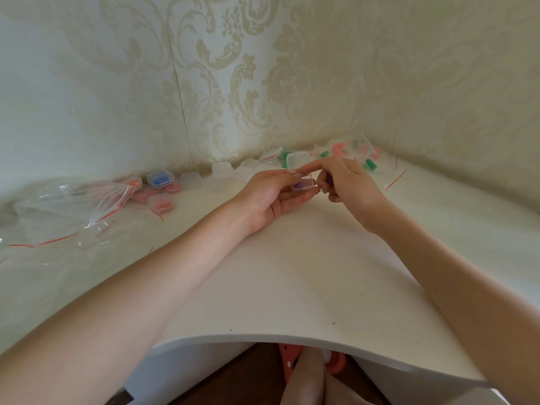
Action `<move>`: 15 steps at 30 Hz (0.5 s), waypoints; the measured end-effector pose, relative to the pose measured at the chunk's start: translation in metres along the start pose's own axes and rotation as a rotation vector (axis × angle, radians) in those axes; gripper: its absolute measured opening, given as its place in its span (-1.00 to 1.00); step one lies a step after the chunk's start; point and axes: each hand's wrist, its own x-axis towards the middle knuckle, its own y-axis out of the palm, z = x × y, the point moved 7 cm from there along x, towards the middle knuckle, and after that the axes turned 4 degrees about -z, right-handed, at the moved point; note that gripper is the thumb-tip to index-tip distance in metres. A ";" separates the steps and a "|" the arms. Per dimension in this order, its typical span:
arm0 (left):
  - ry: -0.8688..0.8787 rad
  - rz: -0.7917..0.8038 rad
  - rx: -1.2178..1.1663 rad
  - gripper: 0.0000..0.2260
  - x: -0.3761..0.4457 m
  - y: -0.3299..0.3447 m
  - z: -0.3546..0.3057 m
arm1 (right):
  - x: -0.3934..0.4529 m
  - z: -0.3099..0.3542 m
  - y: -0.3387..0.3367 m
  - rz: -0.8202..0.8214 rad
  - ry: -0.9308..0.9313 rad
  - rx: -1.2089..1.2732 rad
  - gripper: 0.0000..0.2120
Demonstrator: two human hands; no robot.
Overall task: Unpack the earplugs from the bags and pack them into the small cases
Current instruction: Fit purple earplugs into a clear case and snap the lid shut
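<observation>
Table edge (263,337) near; left hand (271,194) holds case (302,176).

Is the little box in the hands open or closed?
Open. The small case in the left hand has its clear lid flipped up, and a purple earplug shows inside.

The right hand (346,179) hides most of a purple piece, perhaps an earplug (330,180).

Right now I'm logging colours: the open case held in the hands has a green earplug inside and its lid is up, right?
Not green: the head view shows a purple earplug in the open case held by the left hand and right hand. The lid is up.
</observation>
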 end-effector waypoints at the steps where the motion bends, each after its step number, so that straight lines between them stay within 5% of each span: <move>1: -0.002 -0.010 -0.006 -0.83 0.000 0.000 0.000 | 0.000 0.001 0.000 -0.010 -0.023 -0.003 -0.63; 7: -0.056 -0.030 -0.030 -0.80 0.001 -0.001 0.002 | -0.002 0.010 0.005 0.007 -0.162 0.007 -0.68; 15: -0.082 -0.005 -0.004 -0.82 -0.002 0.003 0.002 | -0.002 0.012 -0.011 -0.179 -0.284 -0.091 -0.86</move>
